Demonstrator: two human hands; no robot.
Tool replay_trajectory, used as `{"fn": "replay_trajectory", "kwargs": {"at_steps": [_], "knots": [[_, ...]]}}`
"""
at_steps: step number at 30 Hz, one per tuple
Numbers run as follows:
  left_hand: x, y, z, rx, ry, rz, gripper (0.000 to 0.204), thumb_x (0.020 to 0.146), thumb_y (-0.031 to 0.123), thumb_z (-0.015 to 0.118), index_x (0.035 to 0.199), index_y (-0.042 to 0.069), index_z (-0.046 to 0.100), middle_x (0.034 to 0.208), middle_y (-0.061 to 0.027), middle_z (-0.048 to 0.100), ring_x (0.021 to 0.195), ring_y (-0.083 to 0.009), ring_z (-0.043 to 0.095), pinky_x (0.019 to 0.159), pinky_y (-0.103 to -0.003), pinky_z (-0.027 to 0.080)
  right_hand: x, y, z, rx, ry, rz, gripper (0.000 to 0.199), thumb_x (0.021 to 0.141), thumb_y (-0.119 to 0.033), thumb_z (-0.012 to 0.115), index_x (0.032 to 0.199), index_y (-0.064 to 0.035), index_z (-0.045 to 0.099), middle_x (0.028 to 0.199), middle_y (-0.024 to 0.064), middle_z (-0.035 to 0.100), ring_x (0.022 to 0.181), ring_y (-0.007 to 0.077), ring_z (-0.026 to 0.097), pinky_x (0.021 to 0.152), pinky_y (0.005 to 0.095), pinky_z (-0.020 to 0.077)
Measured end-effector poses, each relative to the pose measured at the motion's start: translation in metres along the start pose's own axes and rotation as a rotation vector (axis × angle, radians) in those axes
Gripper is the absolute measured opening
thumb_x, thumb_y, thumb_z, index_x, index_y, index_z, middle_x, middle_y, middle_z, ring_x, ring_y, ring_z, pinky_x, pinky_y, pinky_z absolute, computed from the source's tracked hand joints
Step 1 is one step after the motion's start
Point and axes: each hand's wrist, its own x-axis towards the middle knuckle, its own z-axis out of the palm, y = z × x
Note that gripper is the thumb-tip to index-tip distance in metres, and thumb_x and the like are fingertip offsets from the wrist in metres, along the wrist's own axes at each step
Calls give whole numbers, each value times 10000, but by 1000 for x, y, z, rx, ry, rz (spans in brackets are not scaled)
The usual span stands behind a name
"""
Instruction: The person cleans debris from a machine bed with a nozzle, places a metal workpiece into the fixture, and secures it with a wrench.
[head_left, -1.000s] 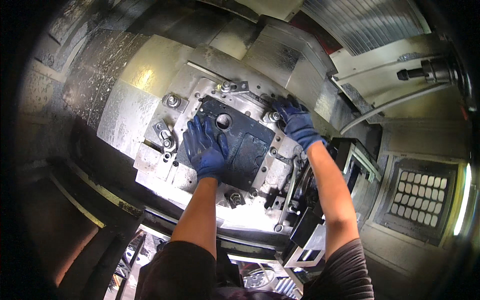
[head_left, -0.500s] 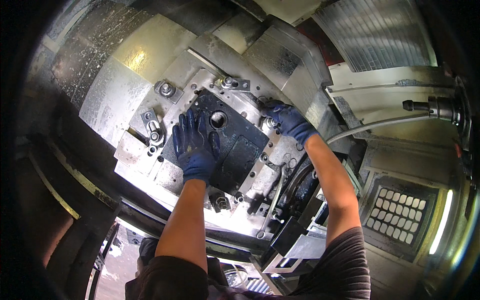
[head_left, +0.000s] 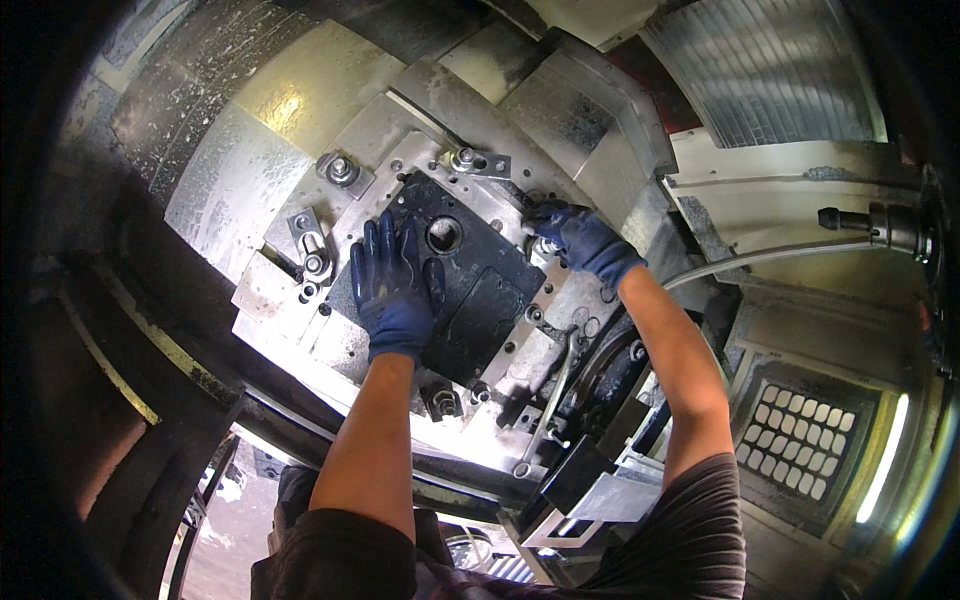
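Note:
A dark rectangular metal plate [head_left: 470, 290] with a round hole near its top lies on a pale metal fixture table [head_left: 280, 300] inside a machine enclosure. My left hand [head_left: 393, 285], in a blue glove, lies flat on the plate's left part with its fingers spread. My right hand [head_left: 580, 240], also gloved in blue, is curled around a clamp at the plate's upper right corner; what its fingers grip is hidden. Bolted clamps [head_left: 340, 170] stand around the plate.
A wrench [head_left: 548, 415] lies on the fixture by the plate's lower right. A spindle nose [head_left: 870, 225] juts in from the right. A grid panel [head_left: 800, 440] sits lower right. Dark enclosure walls ring the left side.
My left hand has slid left and down across the plate. My right hand has stayed at the upper right clamp. The view has shifted slightly.

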Motion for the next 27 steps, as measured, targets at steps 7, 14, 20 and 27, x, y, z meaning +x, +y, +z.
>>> {"fn": "replay_trajectory", "kwargs": {"at_steps": [7, 14, 20, 27], "knots": [[2, -1, 3, 17, -56, -15, 616, 888, 332, 538, 1448, 143, 365, 1488, -172, 334, 1372, -383, 301, 1132, -504, 204, 4, -2, -3, -80, -68, 16, 813, 634, -27, 724, 1379, -227, 468, 1401, 84, 466, 1289, 270, 443, 1095, 355, 354], [0, -1, 4, 30, -58, -13, 609, 890, 325, 530, 1445, 134, 364, 1483, -178, 336, 1378, -374, 291, 1134, -505, 195, -14, -31, -52, -350, 502, -147, 358, 798, -100, 608, 1154, -138, 624, 1117, 128, 622, 1050, 315, 594, 905, 420, 479], [-1, 0, 3, 10, -19, -2, 574, 886, 306, 536, 1413, 113, 413, 1458, -188, 366, 1370, -372, 302, 1127, -517, 206, -33, -64, -63, -272, 308, 327, 358, 761, -437, 648, 900, -107, 656, 816, 147, 645, 776, 322, 626, 678, 452, 487], [0, 0, 2, 12, -22, 6, 588, 876, 313, 544, 1416, 121, 412, 1457, -194, 366, 1362, -377, 314, 1127, -519, 202, -25, -57, -29, 322, 50, 764, 533, 881, -551, 462, 856, -77, 703, 849, 216, 674, 840, 373, 655, 743, 438, 511]]}}
